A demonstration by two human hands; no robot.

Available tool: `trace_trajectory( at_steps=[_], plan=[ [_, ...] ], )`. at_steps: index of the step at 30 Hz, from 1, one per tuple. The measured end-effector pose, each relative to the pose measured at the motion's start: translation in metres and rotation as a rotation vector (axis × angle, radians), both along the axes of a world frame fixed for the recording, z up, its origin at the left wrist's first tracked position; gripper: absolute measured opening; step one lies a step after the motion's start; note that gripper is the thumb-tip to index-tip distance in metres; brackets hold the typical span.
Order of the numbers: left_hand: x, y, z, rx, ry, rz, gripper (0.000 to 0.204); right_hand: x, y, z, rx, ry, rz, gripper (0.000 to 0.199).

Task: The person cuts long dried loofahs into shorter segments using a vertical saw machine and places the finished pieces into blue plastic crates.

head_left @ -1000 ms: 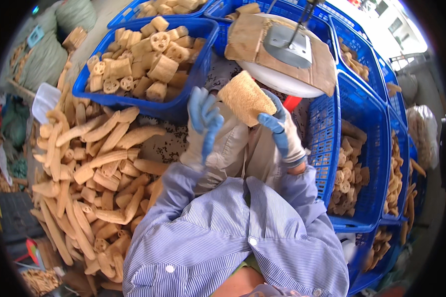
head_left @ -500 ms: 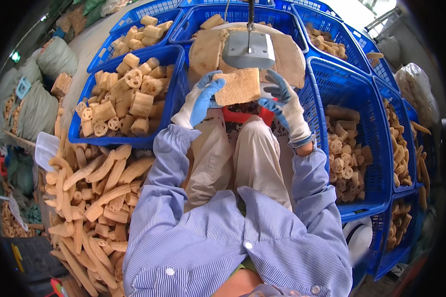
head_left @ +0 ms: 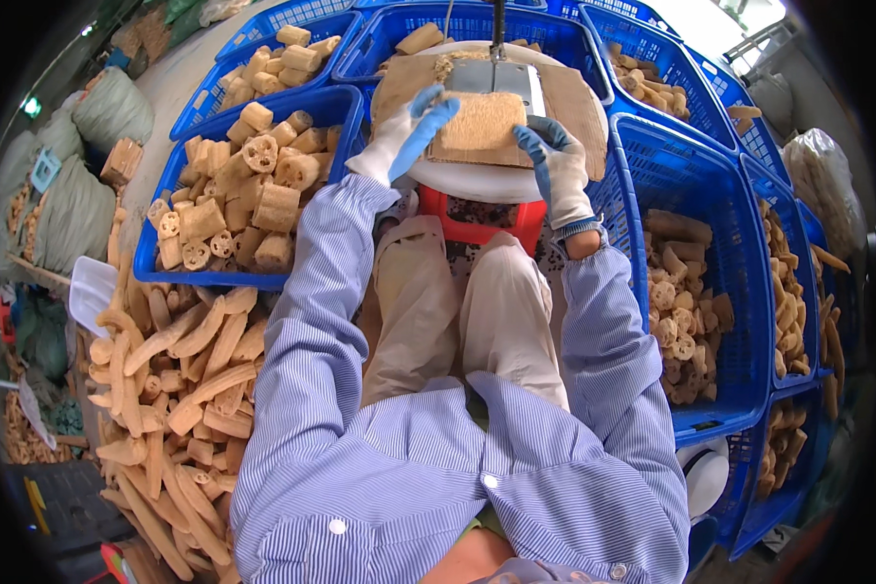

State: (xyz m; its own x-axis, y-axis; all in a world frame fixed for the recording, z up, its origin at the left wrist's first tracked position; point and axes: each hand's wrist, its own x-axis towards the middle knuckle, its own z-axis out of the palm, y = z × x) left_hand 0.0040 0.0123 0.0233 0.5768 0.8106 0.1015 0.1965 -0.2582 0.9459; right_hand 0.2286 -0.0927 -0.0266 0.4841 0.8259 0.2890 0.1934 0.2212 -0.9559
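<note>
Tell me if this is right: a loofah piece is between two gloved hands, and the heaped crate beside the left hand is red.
The heaped crate is blue, not red, as the head view shows. The loofah piece is between left hand and right hand, as stated.

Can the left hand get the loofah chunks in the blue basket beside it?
Probably yes: the left hand is near the basket, whose top is open, so the chunks lie uncovered. But that hand seems busy holding another loofah piece.

At top centre, a metal plate (head_left: pixel 472 74) is partly covered by the loofah piece (head_left: pixel 484 122); a rod (head_left: pixel 498 29) is cut off above. At lower right, 1 white rounded object (head_left: pixel 708 482) is partly hidden.
</note>
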Motion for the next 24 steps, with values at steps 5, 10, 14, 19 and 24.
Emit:
trace_trajectory(
  at_steps=[5,10,14,19,24],
  plan=[
    [0.005,-0.010,-0.004,0.085,-0.066,-0.049,0.092,-0.006,0.005,0.009,-0.011,0.101,-0.061,0.028],
    [-0.001,-0.001,0.002,0.017,0.024,-0.050,0.092,0.000,0.005,0.015,0.092,0.098,0.035,0.039],
    [0.000,0.002,0.019,-0.119,0.010,-0.013,0.095,-0.004,0.006,0.004,0.068,-0.230,-0.011,0.056],
    [0.007,0.039,0.005,-0.098,0.095,-0.017,0.085,-0.004,0.024,-0.020,0.035,-0.029,0.037,0.055],
    [0.017,0.056,-0.018,0.089,-0.003,0.085,0.070,-0.008,0.033,-0.026,0.030,-0.102,-0.065,0.043]
  ],
)
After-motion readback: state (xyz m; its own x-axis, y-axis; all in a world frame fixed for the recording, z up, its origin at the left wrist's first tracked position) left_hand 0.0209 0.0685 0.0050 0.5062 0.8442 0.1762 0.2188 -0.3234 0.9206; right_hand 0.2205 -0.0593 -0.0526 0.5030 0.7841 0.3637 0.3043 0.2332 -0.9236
